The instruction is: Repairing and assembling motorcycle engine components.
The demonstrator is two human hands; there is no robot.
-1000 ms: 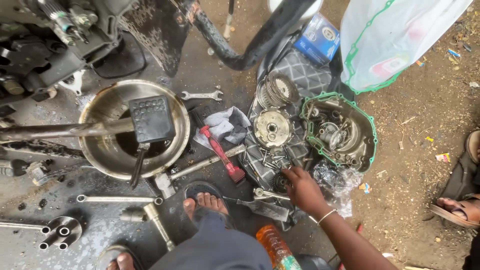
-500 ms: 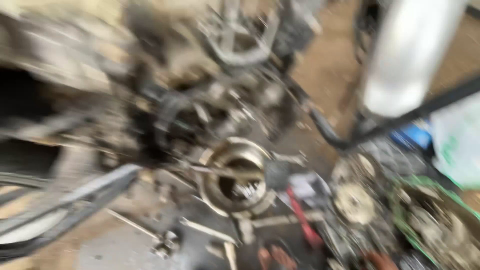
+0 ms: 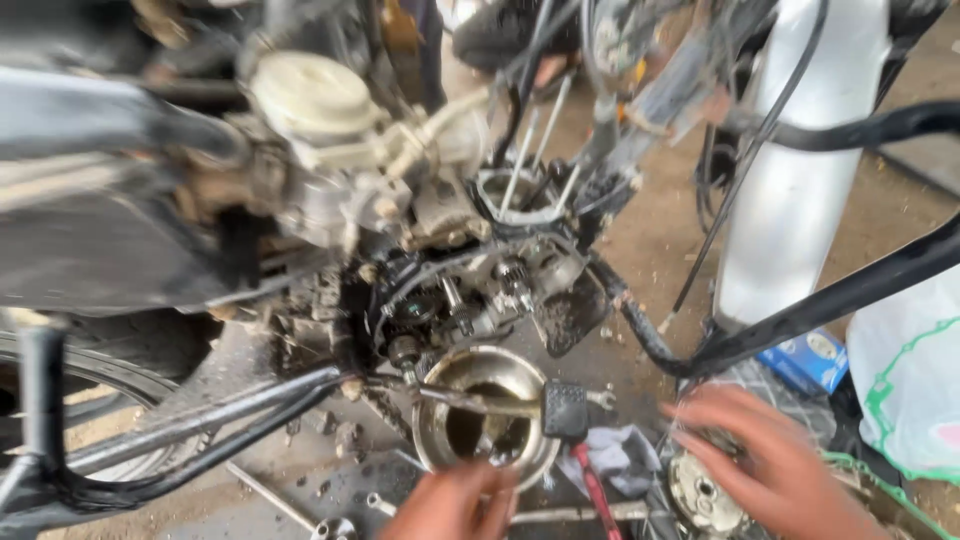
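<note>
oily dirt floor [image 3: 640,240] w/ engine [image 3: 440,250], metal bowl [image 3: 487,410].

Your left hand [image 3: 450,503] is cut off by the bottom edge and smeared by motion, so you cannot tell whether its fingers grip anything. Your right hand [image 3: 770,465] is blurred too; it covers part of the round metal engine part [image 3: 700,495] below it, and whether it touches that part is unclear. The white plastic bag [image 3: 910,385] runs off the right edge. The blue box [image 3: 812,358] sits half hidden behind a black frame tube [image 3: 840,295]. The engine's upper parts [image 3: 330,150] are too blurred to make out.
</note>
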